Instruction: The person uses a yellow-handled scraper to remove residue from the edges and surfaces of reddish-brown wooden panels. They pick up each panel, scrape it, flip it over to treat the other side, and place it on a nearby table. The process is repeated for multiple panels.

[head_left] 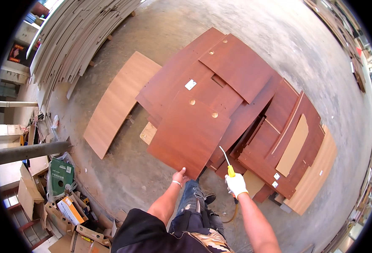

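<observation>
My bare left hand [180, 177], with a white band at its wrist, grips the near edge of a reddish-brown wood panel [186, 135]. Two round holes show near that panel's far edge. In a white glove, my right hand [235, 184] is closed around a yellow air blow gun [230, 170]. Its thin pale nozzle points away from me and slightly left, close to the panel's right edge. A hose [232, 215] hangs below the right hand. More reddish-brown panels [241, 63] lie overlapped beneath and beyond the held one.
A light wood panel [120, 103] lies on the concrete floor to the left. Stacked dark panels [287, 126] carry a tan offcut [292, 145] at right. Grey-brown boards [80, 38] are piled far left. Cardboard scraps and a green box [60, 177] sit at near left, beside a metal post [32, 152].
</observation>
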{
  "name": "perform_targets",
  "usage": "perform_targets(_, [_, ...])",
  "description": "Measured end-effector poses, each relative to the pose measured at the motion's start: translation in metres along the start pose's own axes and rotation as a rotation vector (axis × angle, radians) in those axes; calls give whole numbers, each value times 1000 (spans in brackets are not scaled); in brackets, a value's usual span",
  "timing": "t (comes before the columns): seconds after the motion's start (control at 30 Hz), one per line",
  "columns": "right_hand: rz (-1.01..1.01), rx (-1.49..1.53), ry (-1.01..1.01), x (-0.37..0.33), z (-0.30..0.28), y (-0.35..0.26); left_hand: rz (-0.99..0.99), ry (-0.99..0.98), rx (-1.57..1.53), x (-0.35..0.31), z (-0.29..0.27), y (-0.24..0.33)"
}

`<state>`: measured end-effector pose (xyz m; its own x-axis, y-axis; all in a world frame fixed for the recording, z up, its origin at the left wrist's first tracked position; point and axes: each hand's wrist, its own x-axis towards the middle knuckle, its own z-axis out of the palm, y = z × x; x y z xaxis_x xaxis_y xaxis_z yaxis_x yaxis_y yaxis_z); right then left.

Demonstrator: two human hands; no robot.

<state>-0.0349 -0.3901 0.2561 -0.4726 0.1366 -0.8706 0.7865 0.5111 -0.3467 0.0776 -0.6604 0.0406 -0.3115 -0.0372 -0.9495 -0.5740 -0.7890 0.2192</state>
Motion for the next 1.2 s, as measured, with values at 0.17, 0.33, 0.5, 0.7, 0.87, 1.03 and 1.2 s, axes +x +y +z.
perform_targets(0.17, [3, -88, -170, -1, -5, 10, 173, 124, -385, 12, -12, 29])
perform_targets(0.33, [-186, -423, -142, -14, 15, 18, 166, -7, -228, -38, -12, 77])
perform_targets(0.5, [-312, -341, -1, -29, 18, 6, 487, -36, 7, -117, 19, 155])
perform_targets(0.7, [-245, -438, -59, -72, -14, -49, 885, 188, 376, -198, 122, 261])
perform_targets(0.87, [-330, -321, 8, -101, -33, -57, 1190, 328, 1001, -290, 204, 286])
perform_targets(1.03, [-305, -213, 41, -127, -37, -43, 1566, 355, 1598, -288, 226, 227])
perform_targets(1.2, [-209, -104, 25, -136, -45, 10, 1623, 29, 2013, -232, 187, 177])
